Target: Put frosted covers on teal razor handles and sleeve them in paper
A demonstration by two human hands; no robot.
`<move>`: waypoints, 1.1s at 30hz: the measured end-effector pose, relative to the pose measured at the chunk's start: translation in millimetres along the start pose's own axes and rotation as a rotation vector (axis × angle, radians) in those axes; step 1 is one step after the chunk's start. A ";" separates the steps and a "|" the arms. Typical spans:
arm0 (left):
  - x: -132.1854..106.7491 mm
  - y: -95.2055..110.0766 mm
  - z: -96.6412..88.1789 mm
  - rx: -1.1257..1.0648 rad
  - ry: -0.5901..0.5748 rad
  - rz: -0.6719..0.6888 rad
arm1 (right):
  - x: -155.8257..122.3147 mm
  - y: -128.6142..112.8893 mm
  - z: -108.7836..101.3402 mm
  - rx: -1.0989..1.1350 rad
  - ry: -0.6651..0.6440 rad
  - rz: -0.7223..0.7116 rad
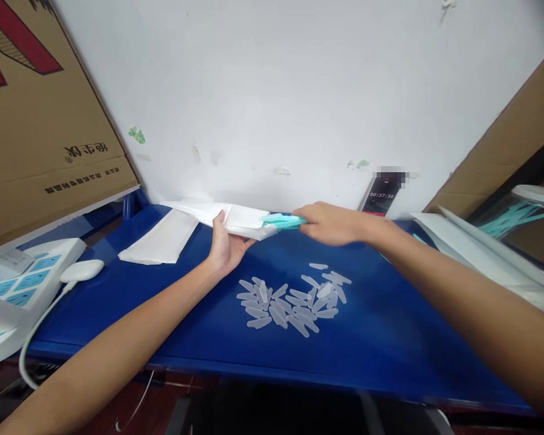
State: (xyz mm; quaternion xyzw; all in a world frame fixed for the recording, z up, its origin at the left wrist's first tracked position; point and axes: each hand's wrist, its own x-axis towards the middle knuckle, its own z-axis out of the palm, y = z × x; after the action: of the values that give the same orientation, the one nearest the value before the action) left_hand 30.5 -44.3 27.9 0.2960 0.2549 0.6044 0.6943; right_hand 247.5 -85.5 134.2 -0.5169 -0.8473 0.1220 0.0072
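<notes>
My left hand [228, 244] is closed around a white envelope [247, 219], thumb on top and fingers underneath. My right hand [330, 222] grips a bunch of thin turquoise plastic sticks [283, 222]. Their far ends are at the right-hand end of the envelope; whether they are inside it I cannot tell. Below both hands, several small translucent plastic sleeves [294, 305] lie in a loose pile on the blue table [199, 326]. Another white envelope [161, 238] rests flat to the left of my left hand.
On the left stand a cardboard box [45, 121] and a white power strip [40, 272] with a white charger [82, 270] and cable. A phone [381, 194] leans on the wall. At right are white envelopes [485, 254] and a clear jar of turquoise sticks [521, 214].
</notes>
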 end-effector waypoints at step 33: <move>-6.9 4.3 7.4 -0.028 -0.014 -0.023 | -3.6 -0.5 18.8 0.239 0.055 -0.059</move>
State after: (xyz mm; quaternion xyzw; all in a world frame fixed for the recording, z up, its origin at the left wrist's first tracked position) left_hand 31.9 -51.5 36.1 0.2876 0.2448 0.5977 0.7072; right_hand 246.1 -92.7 116.5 -0.4904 -0.8409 0.2078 0.0954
